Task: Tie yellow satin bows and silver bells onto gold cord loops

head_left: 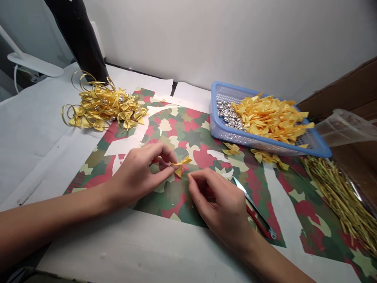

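Observation:
My left hand (138,177) pinches a small yellow ribbon bow (179,165) between thumb and fingertips. My right hand (215,200) is just right of the bow, its fingers curled together, with nothing visible in them. Red-handled scissors (255,208) lie under the right hand's outer edge on a red-and-green patterned paper sheet (188,133). A blue plastic basket (265,135) holds many loose yellow bows (271,118) and silver jingle bells (228,114). Two loose bows (266,157) lie against the basket's front.
A tangle of gold curled ribbon with bows and bells (103,104) sits at back left. Gold twist ties (338,200) lie at right, beside a clear plastic container (344,127). A dark cylinder (79,35) and white desk lamp (32,63) stand behind.

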Demonstrator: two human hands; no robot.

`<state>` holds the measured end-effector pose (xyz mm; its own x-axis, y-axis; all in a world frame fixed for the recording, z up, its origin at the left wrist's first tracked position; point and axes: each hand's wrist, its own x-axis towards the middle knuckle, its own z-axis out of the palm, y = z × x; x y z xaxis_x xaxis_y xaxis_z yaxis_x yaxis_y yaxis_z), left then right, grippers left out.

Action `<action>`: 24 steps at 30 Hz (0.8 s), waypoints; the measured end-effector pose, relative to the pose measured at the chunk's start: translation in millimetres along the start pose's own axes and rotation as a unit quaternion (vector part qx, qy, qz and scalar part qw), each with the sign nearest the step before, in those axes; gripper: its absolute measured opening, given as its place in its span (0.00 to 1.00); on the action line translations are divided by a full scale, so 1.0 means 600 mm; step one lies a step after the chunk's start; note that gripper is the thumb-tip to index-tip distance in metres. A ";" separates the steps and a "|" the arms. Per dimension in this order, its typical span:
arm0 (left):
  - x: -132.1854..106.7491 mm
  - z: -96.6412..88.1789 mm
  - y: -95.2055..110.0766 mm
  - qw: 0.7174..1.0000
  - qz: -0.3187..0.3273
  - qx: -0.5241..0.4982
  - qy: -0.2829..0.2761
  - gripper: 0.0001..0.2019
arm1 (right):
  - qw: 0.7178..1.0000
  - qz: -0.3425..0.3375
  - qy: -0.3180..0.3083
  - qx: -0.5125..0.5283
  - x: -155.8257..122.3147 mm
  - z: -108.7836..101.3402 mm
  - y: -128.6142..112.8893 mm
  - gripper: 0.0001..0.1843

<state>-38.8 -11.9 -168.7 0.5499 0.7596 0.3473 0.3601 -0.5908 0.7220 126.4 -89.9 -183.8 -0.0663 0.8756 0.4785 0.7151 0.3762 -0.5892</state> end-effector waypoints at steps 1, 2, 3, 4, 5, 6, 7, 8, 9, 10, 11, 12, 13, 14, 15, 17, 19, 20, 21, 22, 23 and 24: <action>0.000 0.001 0.000 1.000 -0.005 -0.007 0.002 0.06 | 1.000 -0.001 0.002 -0.001 0.000 0.000 -0.001 0.08; -0.001 0.001 0.000 1.000 -0.010 -0.013 0.005 0.06 | 1.000 -0.003 0.003 -0.003 0.000 0.001 -0.001 0.08; -0.002 0.002 0.000 1.000 -0.017 -0.019 0.005 0.07 | 1.000 -0.006 0.003 -0.005 0.000 0.001 -0.002 0.08; -0.003 0.003 0.000 0.999 -0.024 -0.026 0.005 0.08 | 1.000 -0.007 0.004 -0.008 -0.001 0.001 -0.003 0.09; -0.004 0.003 -0.001 0.999 -0.032 -0.033 0.002 0.09 | 1.000 -0.009 0.004 -0.011 -0.001 0.001 -0.003 0.09; -0.005 0.004 -0.001 0.998 -0.040 -0.039 -0.001 0.10 | 1.000 -0.010 0.004 -0.015 -0.002 0.000 -0.003 0.09; -0.006 0.004 -0.002 0.998 -0.045 -0.041 -0.006 0.12 | 1.000 -0.012 0.005 -0.018 -0.002 0.000 -0.004 0.09; -0.006 0.005 -0.003 0.998 -0.047 -0.040 -0.010 0.13 | 1.000 -0.014 0.006 -0.021 -0.003 0.000 -0.004 0.09; -0.006 0.006 -0.003 0.998 -0.047 -0.036 -0.015 0.14 | 1.000 -0.016 0.007 -0.023 -0.003 0.000 -0.004 0.09; -0.006 0.007 -0.004 0.998 -0.044 -0.029 -0.019 0.14 | 1.000 -0.019 0.006 -0.025 -0.004 0.001 -0.005 0.09; -0.006 0.008 -0.004 0.999 -0.040 -0.020 -0.023 0.15 | 0.999 -0.017 0.004 -0.027 -0.005 0.001 -0.005 0.09; -0.006 0.009 -0.004 0.999 -0.036 -0.010 -0.026 0.15 | 0.999 -0.014 0.001 -0.030 -0.006 0.002 -0.005 0.09; -0.006 0.010 -0.003 0.999 -0.032 0.002 -0.030 0.16 | 0.999 -0.012 -0.002 -0.034 -0.006 0.002 -0.005 0.09; -0.005 0.010 -0.002 0.999 -0.029 0.015 -0.033 0.16 | 0.999 -0.011 -0.006 -0.038 -0.006 0.003 -0.006 0.10; -0.005 0.010 -0.002 0.999 -0.026 0.029 -0.038 0.16 | 0.999 -0.011 -0.009 -0.043 -0.007 0.004 -0.006 0.10; -0.005 0.010 0.000 0.997 -0.025 0.050 -0.047 0.15 | 0.998 -0.016 -0.013 -0.053 -0.007 0.005 -0.006 0.10; -0.004 0.010 0.001 0.996 -0.022 0.063 -0.055 0.15 | 0.997 -0.027 -0.017 -0.072 -0.007 0.006 -0.006 0.11; -0.004 0.010 0.001 0.996 -0.020 0.068 -0.056 0.15 | 0.996 -0.037 -0.018 -0.084 -0.007 0.006 -0.006 0.11; -0.004 0.011 0.000 0.996 -0.016 0.073 -0.057 0.15 | 0.994 -0.048 -0.020 -0.096 -0.007 0.006 -0.006 0.12; -0.004 0.011 0.000 0.995 -0.012 0.076 -0.057 0.15 | 0.992 -0.058 -0.021 -0.108 -0.007 0.006 -0.007 0.13; -0.005 0.012 -0.001 0.995 -0.006 0.078 -0.057 0.15 | 0.991 -0.065 -0.022 -0.117 -0.007 0.006 -0.007 0.13; -0.005 0.012 -0.001 0.995 0.001 0.080 -0.056 0.15 | 0.990 -0.070 -0.022 -0.124 -0.007 0.006 -0.008 0.14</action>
<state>-35.2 -15.8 -174.5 0.6277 0.7290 0.2730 0.4694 -0.6342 0.6143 120.7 -94.1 -185.4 -0.2033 0.8349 0.5115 0.8451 0.4134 -0.3390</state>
